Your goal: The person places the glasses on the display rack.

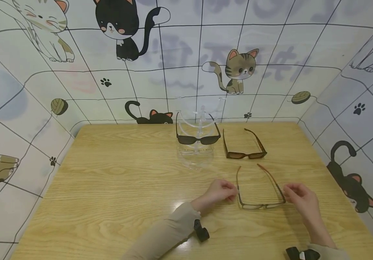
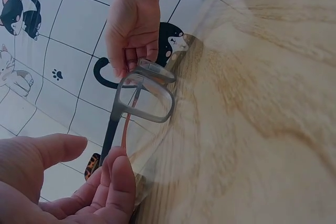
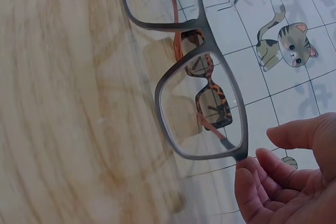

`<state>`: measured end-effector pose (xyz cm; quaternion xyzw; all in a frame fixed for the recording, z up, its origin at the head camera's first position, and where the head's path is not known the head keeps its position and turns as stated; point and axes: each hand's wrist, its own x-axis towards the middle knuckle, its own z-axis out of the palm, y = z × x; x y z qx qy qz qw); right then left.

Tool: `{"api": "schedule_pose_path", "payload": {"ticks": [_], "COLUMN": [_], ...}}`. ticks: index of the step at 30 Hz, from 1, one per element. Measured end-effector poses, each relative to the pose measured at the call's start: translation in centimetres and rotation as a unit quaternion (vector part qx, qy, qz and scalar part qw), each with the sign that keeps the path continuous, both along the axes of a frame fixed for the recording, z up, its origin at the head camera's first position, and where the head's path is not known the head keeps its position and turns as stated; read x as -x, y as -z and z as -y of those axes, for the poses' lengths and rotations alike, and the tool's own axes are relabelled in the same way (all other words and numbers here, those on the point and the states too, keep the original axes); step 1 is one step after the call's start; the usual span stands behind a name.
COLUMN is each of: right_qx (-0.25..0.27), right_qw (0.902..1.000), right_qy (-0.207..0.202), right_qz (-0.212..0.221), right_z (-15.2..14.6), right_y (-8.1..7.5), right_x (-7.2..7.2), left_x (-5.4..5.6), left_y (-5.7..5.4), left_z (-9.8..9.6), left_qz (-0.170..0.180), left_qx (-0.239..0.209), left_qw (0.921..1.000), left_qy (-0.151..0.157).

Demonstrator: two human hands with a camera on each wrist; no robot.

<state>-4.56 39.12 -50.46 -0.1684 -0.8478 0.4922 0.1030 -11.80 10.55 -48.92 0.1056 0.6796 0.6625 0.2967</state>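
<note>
A pair of clear-lensed eyeglasses (image 1: 262,206) with a grey front and reddish-brown temples rests on the table, temples unfolded and pointing away from me. My left hand (image 1: 222,191) is at its left temple, fingertips right at the arm and thumb held apart, as the left wrist view shows. At the right hinge corner is my right hand (image 1: 301,196); in the right wrist view its fingertips (image 3: 247,174) meet the frame's edge while the thumb stays off it. Neither hand pinches the glasses.
Just behind lie tortoiseshell sunglasses (image 1: 246,155), temples open. To their left, a clear plastic display stand (image 1: 195,166) bears black sunglasses (image 1: 198,139), with a thin-rimmed pair lower down. The wooden table (image 1: 108,187) is bounded by cat-printed walls at the back and sides.
</note>
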Motion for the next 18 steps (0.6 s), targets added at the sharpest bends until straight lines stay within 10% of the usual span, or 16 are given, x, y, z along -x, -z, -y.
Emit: {"api": "schedule_pose_path", "payload": {"ticks": [8, 18], "right_qx": [-0.029, -0.041], "right_qw": [0.9949, 0.9916], "right_qy": [-0.006, -0.007], "right_qz": [0.096, 0.122], "right_z": [2.9, 2.7], "right_y": [-4.7, -4.2], "right_x": [-1.0, -0.7], "left_x": [-0.3, -0.7], "left_y": [0.0, -0.6], "left_z": [-0.5, -1.0], "left_qz": [0.014, 0.035], "left_qx": [0.002, 0.032], "left_qw": [0.9999, 0.9988], "left_qy": [-0.004, -0.012]}}
